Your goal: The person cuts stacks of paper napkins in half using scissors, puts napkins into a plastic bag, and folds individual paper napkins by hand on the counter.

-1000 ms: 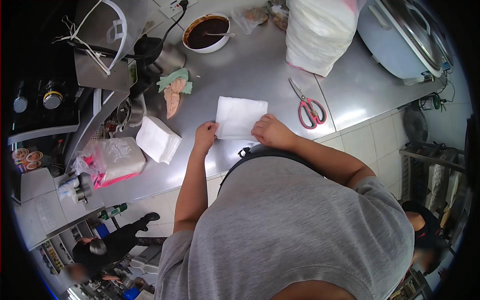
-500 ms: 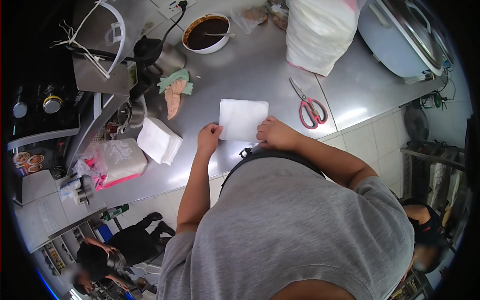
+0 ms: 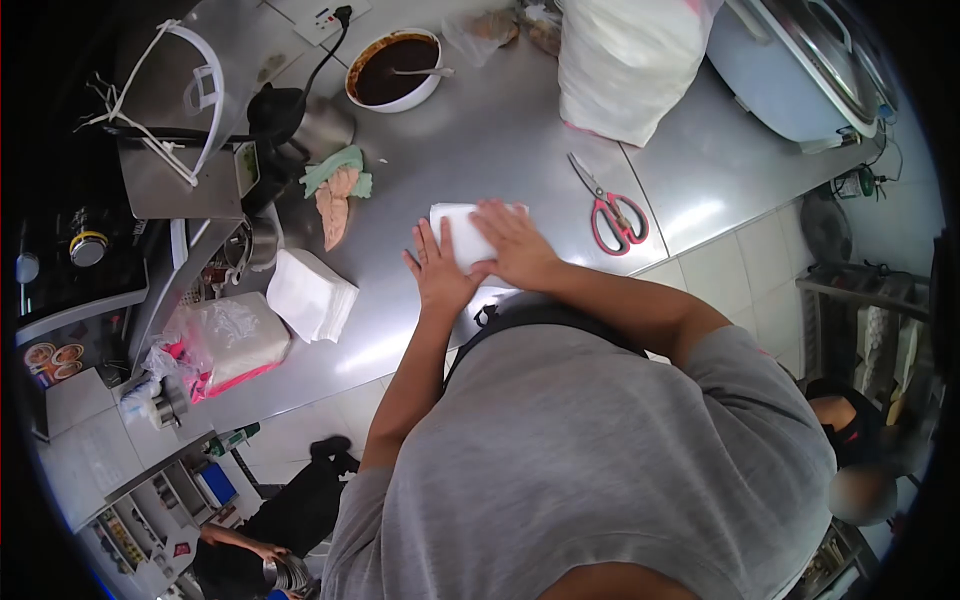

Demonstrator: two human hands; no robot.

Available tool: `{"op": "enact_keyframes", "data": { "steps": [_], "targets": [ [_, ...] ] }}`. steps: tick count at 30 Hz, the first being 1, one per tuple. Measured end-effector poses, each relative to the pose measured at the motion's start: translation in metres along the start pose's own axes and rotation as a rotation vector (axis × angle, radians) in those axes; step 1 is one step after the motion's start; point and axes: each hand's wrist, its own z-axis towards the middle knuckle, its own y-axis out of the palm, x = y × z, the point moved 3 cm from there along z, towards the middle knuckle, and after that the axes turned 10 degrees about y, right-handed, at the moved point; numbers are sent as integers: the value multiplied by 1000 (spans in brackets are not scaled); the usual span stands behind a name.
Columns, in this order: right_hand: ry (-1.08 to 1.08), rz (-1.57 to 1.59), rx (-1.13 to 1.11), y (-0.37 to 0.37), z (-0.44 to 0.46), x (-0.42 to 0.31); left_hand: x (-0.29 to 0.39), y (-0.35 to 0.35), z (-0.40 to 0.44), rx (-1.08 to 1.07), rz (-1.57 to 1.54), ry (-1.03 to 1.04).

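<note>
- Left hand (image 3: 438, 270): palm down, fingers straight and spread, grasping nothing; it lies over the left edge of the sheets (image 3: 464, 232);
- Right hand (image 3: 515, 245): open and flat, fingers stretched forward, grasping nothing; it covers most of the right part of the sheets; its thumb is close to the left hand;
- Sheets: white, squarish, flat on the steel counter (image 3: 500, 140), just in front of the person's waist; partly hidden under both hands;
- Pile (image 3: 312, 295): more white sheets, lying at an angle to the left of the left hand; beside it, a clear and pink pack (image 3: 235, 345) with white contents;
- Scissors (image 3: 620, 225): pink and dark handles, right of the right hand, blades pointing away from the person;
- Cloth (image 3: 340, 190): green and peach, crumpled, beyond the pile;
- Bowl (image 3: 360, 92): white, with dark sauce (image 3: 385, 80) and a spoon (image 3: 432, 72) whose handle crosses the right rim;
- White bag (image 3: 630, 75): standing on the far side, beyond the scissors; a large lidded pot (image 3: 775, 85) is to its right
</note>
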Motion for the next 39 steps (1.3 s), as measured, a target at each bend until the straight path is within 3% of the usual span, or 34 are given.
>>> {"op": "enact_keyframes", "data": {
  "steps": [4, 7, 10, 12, 15, 18, 22, 23, 26, 27, 28, 29, 31, 32, 33, 35, 37, 39],
  "targets": [
    [209, -38, -28, -37, 20, 13, 1, -11, 4, -62, -81, -47],
    [309, 26, -259, -34, 51, -2, 2, -8, 5, -55, -96, -39],
    [274, -15, -247, -7, 83, -9, 0, -7, 1, 39, -107, -1],
    [356, 136, -484, -3, 104, -13, 1, -9, -7, 145, -185, 67],
    [114, -95, -636, -20, 112, -19, -7, -8, -9, 320, -366, 187],
    [206, 101, -41, -114, 117, -16, -28, -20, -6, 628, -581, 238],
    [-364, 240, 218, -227, 56, -73, -22, -56, 19, 753, -884, 160],
    [-629, 358, -274, -212, 39, -79, -17, -68, 36, 719, -996, 169],
    [-458, -211, 68, -293, 46, -76, 2, -123, 79, 697, -1128, 272],
    [-353, -235, 416, -338, 52, -64, 13, -142, 87, 699, -1144, 306],
    [-317, -163, 577, -385, 55, -54, 27, -169, 91, 703, -1112, 362],
    [-387, -101, 843, -422, 55, -46, 44, -201, 101, 718, -1079, 424],
    [-245, 555, 770, -491, 55, -18, 76, -256, 125, 715, -1113, 526],
    [-339, 817, 747, -517, 57, -11, 97, -289, 131, 762, -948, 616],
    [-388, 831, 727, -531, 69, -12, 122, -321, 138, 810, -781, 704],
    [-481, 857, 688, -551, 93, -17, 170, -364, 163, 717, -784, 753],
    [-356, 733, 590, -557, 123, 4, 197, -373, 225, 693, -572, 896],
    [-270, 700, 505, -553, 148, 25, 227, -379, 218, 342, -574, 610]
  ]
}}
